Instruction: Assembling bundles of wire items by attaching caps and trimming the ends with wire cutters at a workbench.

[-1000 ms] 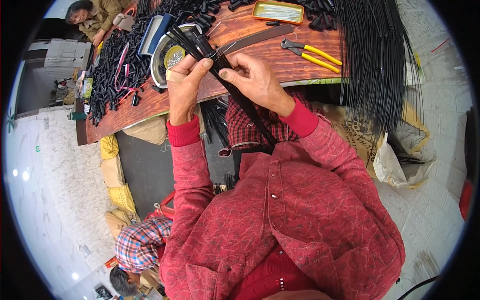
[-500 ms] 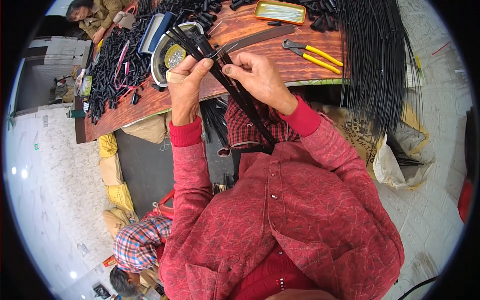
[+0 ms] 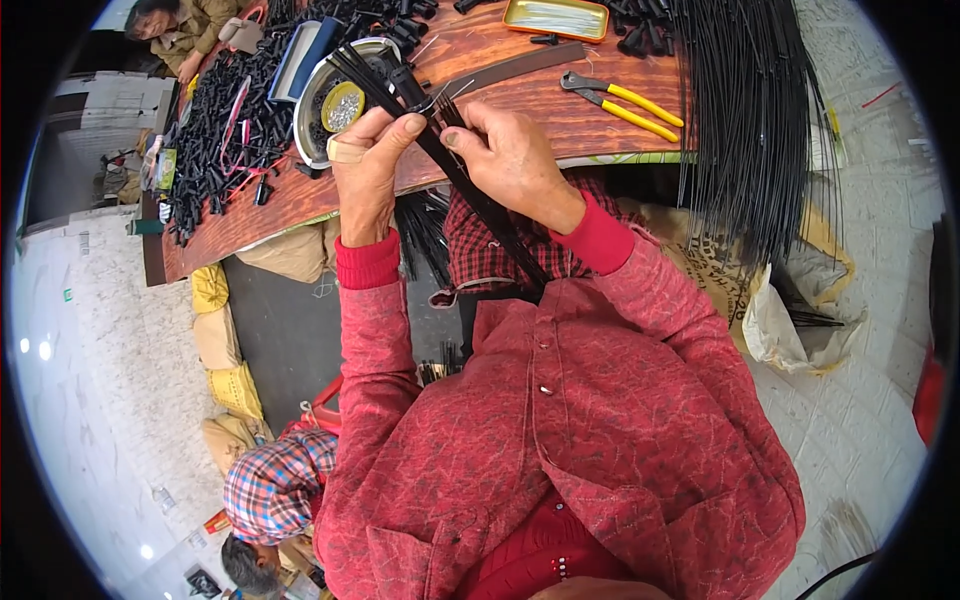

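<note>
Head view: left hand (image 3: 365, 170) and right hand (image 3: 515, 160) stayed clamped on the black rod bundle (image 3: 470, 190), right thumb shifted closer. Metal bowl (image 3: 312, 100) just beyond left hand; yellow-handled pliers (image 3: 625, 100) right, counter (image 3: 520, 100) edge beneath both wrists.

bundle of rods (image 3: 470, 170): gripped between the left hand (image 3: 365, 175) and right hand (image 3: 515, 165), over the workbench's (image 3: 300, 200) near edge
metal bowl (image 3: 335, 95): on the workbench, just behind the left hand
pliers (image 3: 625, 100): on the workbench, right of the hands
tray (image 3: 557, 18): at the far edge, behind the pliers
hanging rods (image 3: 750, 130): draped over the right end
small parts (image 3: 215, 120): heaped at the left end
</note>
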`<state>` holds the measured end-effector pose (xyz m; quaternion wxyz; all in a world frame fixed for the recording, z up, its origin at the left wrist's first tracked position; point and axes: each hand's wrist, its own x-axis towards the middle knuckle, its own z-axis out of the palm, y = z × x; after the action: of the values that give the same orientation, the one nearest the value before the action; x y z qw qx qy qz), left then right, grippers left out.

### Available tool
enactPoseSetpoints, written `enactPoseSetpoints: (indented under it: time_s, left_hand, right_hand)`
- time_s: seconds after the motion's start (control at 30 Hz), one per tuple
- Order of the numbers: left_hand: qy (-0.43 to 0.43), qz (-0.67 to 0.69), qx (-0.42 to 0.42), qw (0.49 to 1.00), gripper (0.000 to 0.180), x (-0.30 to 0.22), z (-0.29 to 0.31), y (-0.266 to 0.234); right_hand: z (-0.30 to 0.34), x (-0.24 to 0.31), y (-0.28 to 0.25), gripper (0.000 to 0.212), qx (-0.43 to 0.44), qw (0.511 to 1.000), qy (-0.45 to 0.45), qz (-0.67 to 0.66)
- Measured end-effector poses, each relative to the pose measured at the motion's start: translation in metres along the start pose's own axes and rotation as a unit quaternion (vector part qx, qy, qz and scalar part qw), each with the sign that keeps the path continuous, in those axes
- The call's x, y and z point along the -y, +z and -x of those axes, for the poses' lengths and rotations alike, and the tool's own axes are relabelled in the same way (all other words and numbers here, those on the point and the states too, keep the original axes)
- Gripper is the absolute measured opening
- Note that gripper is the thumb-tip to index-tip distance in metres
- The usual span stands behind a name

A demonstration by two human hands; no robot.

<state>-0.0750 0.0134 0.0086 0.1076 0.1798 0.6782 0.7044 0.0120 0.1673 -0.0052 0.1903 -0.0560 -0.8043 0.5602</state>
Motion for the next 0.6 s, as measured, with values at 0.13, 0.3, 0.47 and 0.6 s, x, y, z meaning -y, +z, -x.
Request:
enactPoseSetpoints:
  time_s: [0.13,0.3,0.47,0.6]
  left_hand:
    - [-0.024,0.019,0.007,1.0,0.011,-0.008,0.003,0.006]
    - [-0.046,0.044,0.013,0.998,0.02,-0.013,0.003,0.007]
    - [-0.039,0.024,0.036,0.998,0.021,-0.011,0.003,0.0]
    - [-0.031,0.024,0.042,0.998,0.021,-0.013,0.003,0.001]
  right_hand:
    - [0.008,0.005,-0.001,0.026,-0.034,0.997,-0.053,0.046]
    - [0.008,0.003,-0.004,0.024,-0.019,0.998,-0.054,-0.032]
    - [0.003,-0.002,-0.005,0.021,0.01,0.998,-0.04,-0.046]
    - [0.0,-0.007,-0.005,0.02,0.043,0.993,0.002,-0.11]
